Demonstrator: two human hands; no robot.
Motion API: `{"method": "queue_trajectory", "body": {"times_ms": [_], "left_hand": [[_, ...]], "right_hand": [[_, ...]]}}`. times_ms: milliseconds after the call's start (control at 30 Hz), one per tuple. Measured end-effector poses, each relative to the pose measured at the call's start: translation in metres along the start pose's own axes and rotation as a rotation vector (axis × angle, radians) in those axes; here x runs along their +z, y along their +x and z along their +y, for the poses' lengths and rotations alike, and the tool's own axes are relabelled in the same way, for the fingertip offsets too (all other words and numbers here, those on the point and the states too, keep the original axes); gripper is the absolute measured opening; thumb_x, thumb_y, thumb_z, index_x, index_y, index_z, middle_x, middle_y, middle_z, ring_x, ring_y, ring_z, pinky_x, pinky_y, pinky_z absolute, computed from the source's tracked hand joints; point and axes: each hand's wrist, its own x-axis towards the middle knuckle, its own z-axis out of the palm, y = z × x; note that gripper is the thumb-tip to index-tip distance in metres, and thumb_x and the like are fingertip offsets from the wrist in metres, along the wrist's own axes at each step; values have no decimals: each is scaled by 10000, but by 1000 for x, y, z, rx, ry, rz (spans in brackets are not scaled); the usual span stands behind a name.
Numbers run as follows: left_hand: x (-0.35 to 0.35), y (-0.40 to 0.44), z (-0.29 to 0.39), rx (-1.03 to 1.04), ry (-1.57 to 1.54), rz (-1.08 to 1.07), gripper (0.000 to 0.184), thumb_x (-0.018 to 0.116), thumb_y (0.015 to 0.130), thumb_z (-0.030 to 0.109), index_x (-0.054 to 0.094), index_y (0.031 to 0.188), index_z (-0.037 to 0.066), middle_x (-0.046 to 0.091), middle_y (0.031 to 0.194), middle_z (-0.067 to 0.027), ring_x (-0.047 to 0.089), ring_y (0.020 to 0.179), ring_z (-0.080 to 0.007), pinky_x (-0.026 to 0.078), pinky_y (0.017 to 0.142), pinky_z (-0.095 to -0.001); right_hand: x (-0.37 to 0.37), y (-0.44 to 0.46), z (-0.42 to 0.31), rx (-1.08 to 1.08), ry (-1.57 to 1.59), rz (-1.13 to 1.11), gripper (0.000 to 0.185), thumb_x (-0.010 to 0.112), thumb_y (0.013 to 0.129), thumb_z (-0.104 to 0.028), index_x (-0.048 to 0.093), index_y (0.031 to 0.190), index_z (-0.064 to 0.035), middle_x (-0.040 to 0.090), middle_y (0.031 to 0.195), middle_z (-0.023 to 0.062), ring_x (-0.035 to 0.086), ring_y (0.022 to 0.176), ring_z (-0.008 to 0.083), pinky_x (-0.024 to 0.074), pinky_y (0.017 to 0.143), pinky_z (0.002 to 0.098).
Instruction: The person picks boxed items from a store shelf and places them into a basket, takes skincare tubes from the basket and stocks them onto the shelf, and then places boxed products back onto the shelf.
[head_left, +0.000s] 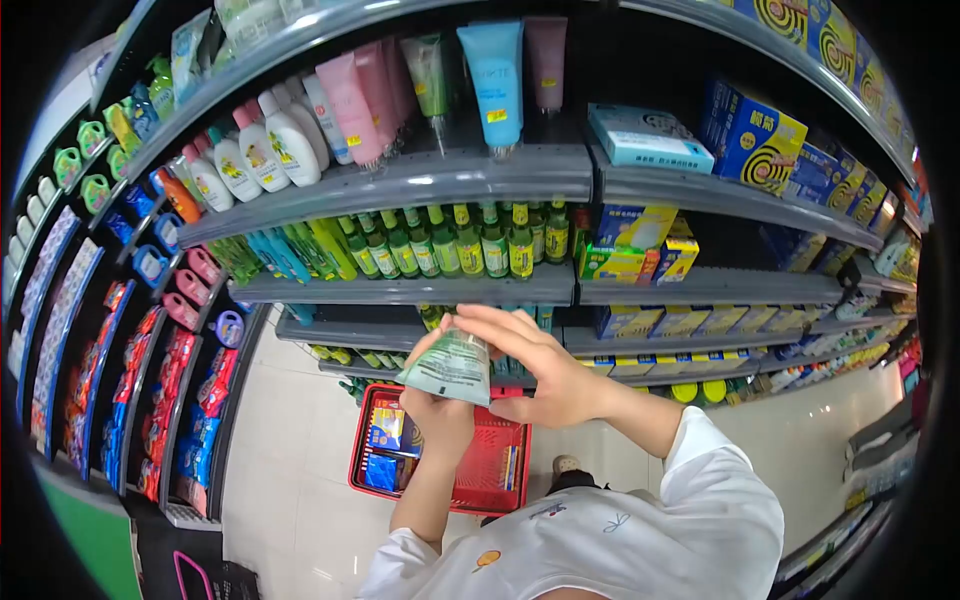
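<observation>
A pale green and clear squeeze tube (452,368) with small printed text is held in front of my chest, its flat end towards me. My left hand (440,418) wraps it from below on the left side. My right hand (535,365) lies over it from the right, fingers across its far end and thumb by the flat edge. The cap end is hidden behind my fingers. Under my hands, a red shopping basket (520,437) on the floor holds a blue and yellow box (386,428) and a blue packet (382,472).
Ahead, a shelf (470,178) carries pink tubes (347,105), a light blue tube (492,85), and white bottles (290,140). Below stand green bottles (468,245). Blue and yellow boxes (752,140) fill shelves at the right. Red packets (165,400) hang at the left.
</observation>
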Motion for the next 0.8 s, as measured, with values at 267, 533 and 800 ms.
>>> {"method": "queue_trajectory", "body": {"times_ms": [267,533,800], "left_hand": [[92,49,19,202,-135,38,499,608,783,-70,405,1239,-67,523,1165,-147,554,1007,-178,465,874,-315],[149,87,29,352,45,76,424,589,807,3,411,1187,-59,513,1121,-135,504,1038,-189,392,906,-311],[199,156,22,306,88,-10,434,595,839,57,386,1213,-12,519,1171,-154,524,1094,-206,436,888,-320]], "right_hand": [[-99,8,7,-355,-211,178,742,705,650,-121,383,1303,19,413,1303,213,445,1110,347,359,901,399],[-149,26,28,-533,-344,305,453,504,703,-11,457,1133,121,478,1159,256,463,966,396,382,893,437],[-203,71,69,-336,-328,352,478,532,708,-89,446,1151,65,471,1141,271,494,1034,387,421,871,407]]}}
